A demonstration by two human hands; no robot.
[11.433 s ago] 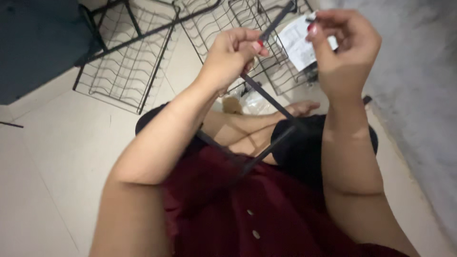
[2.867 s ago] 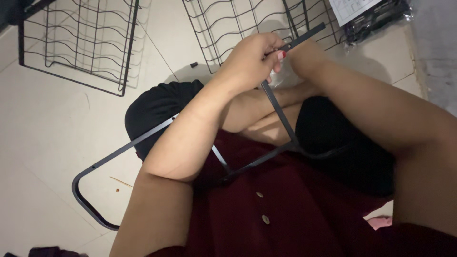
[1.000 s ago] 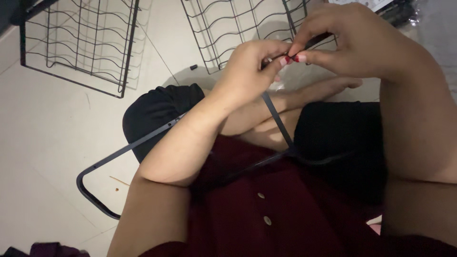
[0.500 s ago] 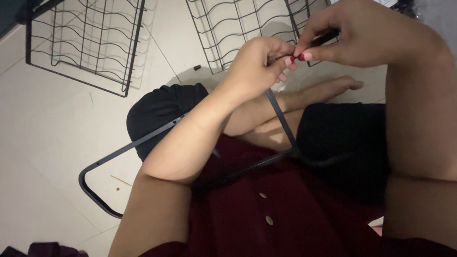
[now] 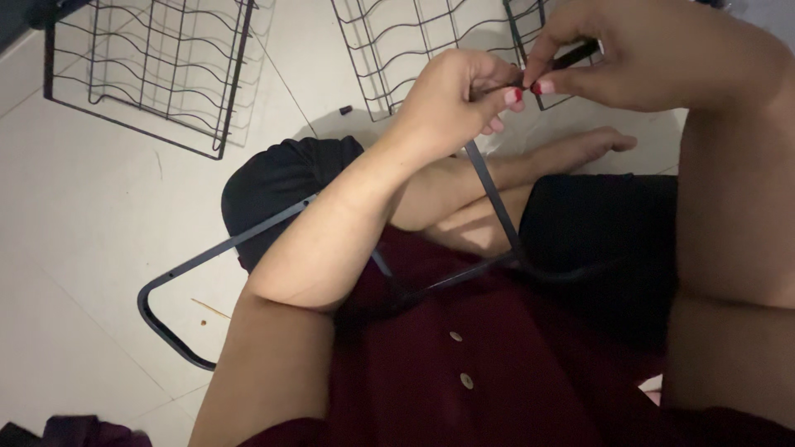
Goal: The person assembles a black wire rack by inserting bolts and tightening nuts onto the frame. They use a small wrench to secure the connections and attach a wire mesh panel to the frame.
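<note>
While the left hand [image 5: 451, 95] grips the thin black metal frame [image 5: 493, 194], the right hand [image 5: 638, 54] pinches its upper end. Two black wire racks [image 5: 157, 70] lie on pale floor tiles [image 5: 74, 248] at eleven and twelve o'clock.

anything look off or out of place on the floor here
Little stands out. A thin stick and a speck lie loose on the tiled floor inside the bend of the dark metal frame, and a small black piece sits alone beside the wire rack. Nothing looks damaged.

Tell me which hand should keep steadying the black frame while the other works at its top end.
Probably left. The left hand already grips the frame just below its top end, while the right hand pinches at the tip with its fingertips.
</note>
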